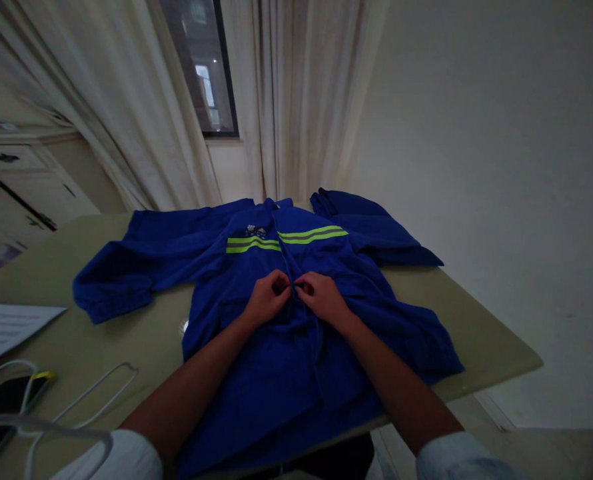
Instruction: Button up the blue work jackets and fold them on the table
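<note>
My left hand [269,297] and right hand [325,298] meet almost tip to tip, each pinching the front edge of a blue work jacket [271,380]. The jacket lies spread face up on the desk [456,323], directly under my hands and reaching from beyond them back toward me. My fingers hide whatever is between them, so I can't tell whether a fastener is there.

That blind pinch is the likeliest trouble: one edge could slip from my fingertips, or I could catch a fold instead. Just beyond my hands, the fluorescent stripes [313,234] sit at different heights on the two front panels; if I hold the edges unevenly, the front may end up skewed. The cloth below my hands is rumpled and reaches the desk's near edge, so a tug toward me could drag it over. Off to the left of my left hand, a loose white cable [131,366] could snag my forearm if I sweep outward.
</note>
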